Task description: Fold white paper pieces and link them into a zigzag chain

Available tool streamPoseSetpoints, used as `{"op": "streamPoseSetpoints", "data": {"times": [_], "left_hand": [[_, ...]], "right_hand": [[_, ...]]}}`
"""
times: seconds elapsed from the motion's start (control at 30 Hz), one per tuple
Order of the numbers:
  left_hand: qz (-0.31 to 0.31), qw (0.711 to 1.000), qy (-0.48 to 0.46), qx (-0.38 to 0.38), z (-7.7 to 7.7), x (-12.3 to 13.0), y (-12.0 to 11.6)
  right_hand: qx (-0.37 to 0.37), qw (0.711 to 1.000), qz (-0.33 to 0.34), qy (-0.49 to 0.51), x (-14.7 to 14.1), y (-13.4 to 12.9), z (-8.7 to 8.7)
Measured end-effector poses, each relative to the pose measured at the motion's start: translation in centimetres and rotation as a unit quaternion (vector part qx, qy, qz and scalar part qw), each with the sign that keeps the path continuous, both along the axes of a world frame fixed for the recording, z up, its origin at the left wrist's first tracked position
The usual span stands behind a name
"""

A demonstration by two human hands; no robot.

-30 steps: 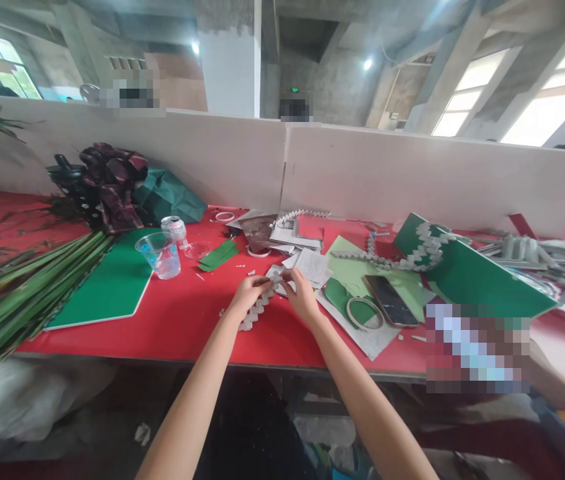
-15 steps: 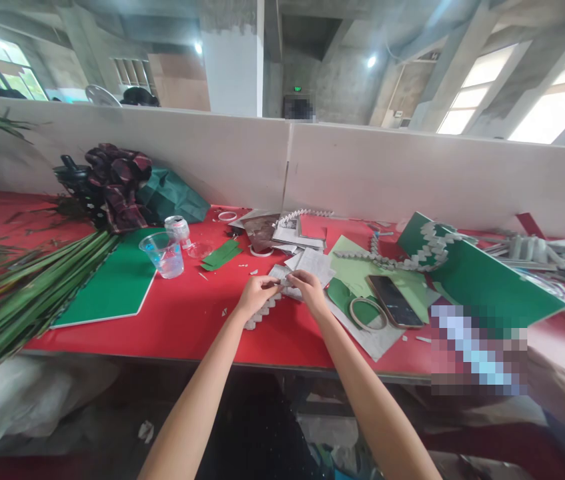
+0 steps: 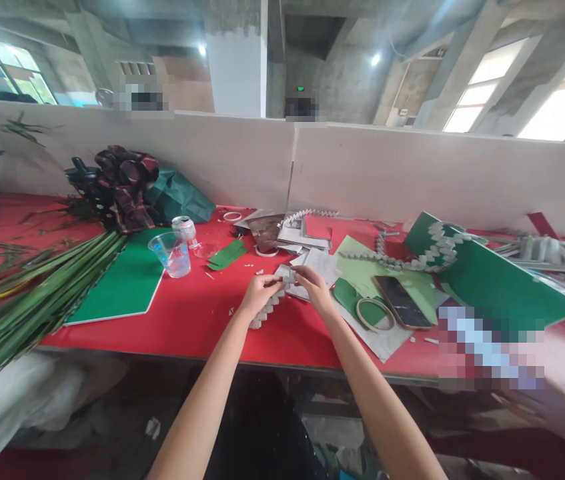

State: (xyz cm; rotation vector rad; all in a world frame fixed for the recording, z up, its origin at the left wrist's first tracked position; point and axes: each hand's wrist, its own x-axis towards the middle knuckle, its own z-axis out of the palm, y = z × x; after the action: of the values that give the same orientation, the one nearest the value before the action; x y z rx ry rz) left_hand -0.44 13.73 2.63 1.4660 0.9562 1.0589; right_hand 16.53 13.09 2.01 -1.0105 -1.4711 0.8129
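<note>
Over the red table, my left hand (image 3: 259, 293) is closed on one end of a grey-white folded paper chain (image 3: 266, 311), whose zigzag links hang down beside and below its fingers. Just to the right, my right hand (image 3: 315, 285) pinches the same end of the chain, its fingertips close to those of my left hand. Behind my hands lie loose grey printed paper sheets (image 3: 323, 262). A second folded chain (image 3: 379, 257) stretches over light green paper toward the right. A black phone (image 3: 402, 302) and a cream tape ring (image 3: 374, 313) rest right of my right hand.
Long green leaves (image 3: 47, 287) and a green board (image 3: 121, 287) lie at left, near a plastic cup (image 3: 175, 257) and a can (image 3: 185, 231). An upright green board (image 3: 492, 280) stands at right, by another person's arm (image 3: 557, 400). A white partition (image 3: 412, 170) runs behind.
The whole view has shifted slightly, so the table things appear further right. My fingertips are a little further apart, showing more of the chain's end between them.
</note>
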Motion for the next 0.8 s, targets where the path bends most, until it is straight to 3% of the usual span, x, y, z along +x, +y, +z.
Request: {"op": "streamPoseSetpoints", "data": {"times": [0.13, 0.23, 0.53, 0.8], "left_hand": [[-0.005, 0.999, -0.045, -0.003, -0.5, -0.1, 0.4], [-0.008, 0.998, -0.057, -0.007, -0.7, -0.1, 0.6], [-0.034, 0.999, 0.001, 0.031, -0.9, -0.2, 0.5], [-0.057, 0.996, 0.016, 0.068, -1.5, 0.6, 1.1]], "right_hand": [[0.085, 0.992, -0.010, -0.093, -0.1, -0.5, 0.0], [0.104, 0.987, -0.011, -0.118, -0.2, -0.6, 0.0], [-0.031, 0.998, 0.044, 0.039, -0.1, -0.1, -0.2], [-0.017, 0.999, -0.028, 0.040, 0.4, 0.5, -0.3]]}}
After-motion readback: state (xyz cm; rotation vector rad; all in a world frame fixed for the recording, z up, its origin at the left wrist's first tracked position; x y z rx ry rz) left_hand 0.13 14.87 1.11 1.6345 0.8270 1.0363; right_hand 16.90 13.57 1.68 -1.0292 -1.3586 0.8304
